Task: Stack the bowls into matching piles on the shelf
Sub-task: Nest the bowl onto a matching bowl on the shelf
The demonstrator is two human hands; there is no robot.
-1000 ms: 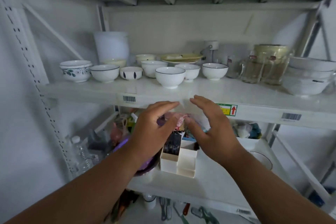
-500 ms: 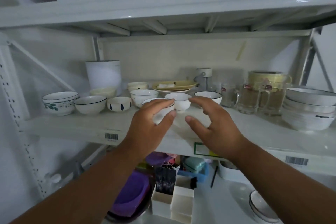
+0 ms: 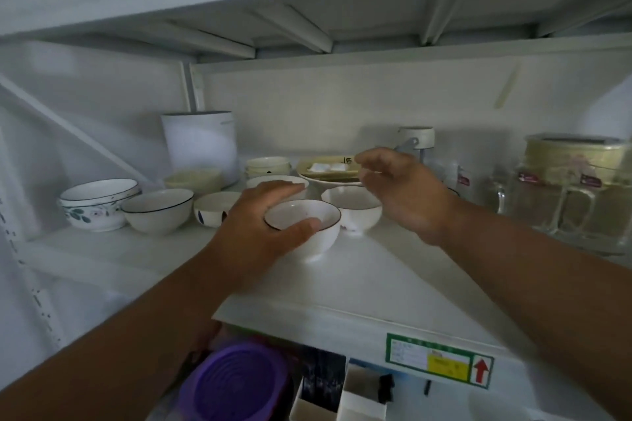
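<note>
The white metal shelf carries everything, and the white bowl with a thin dark rim standing near its front middle serves as the landmark. Far to the right of that bowl stand clear glass mugs with a yellowish lidded container behind them. Behind and to the left of it, against the back wall, rises a tall white cylindrical canister.

The left hand grips the landmark bowl, thumb hooked over the near rim and fingers curved along the far left side. The bowl is plain white inside, small and deep, and it sits upright on the shelf. The right hand hovers behind and to the right of it, fingers loosely curled and holding nothing.

Well to the left stands a floral-patterned bowl stack, and beside that, nearer the landmark, a wider dark-rimmed bowl. Just beside the left hand sits a small white bowl with dark blue spots. Just behind and to the right of the landmark, a second matching bowl stands apart, and a third rim shows behind the left fingers. Further back lies a yellow plate.
</note>
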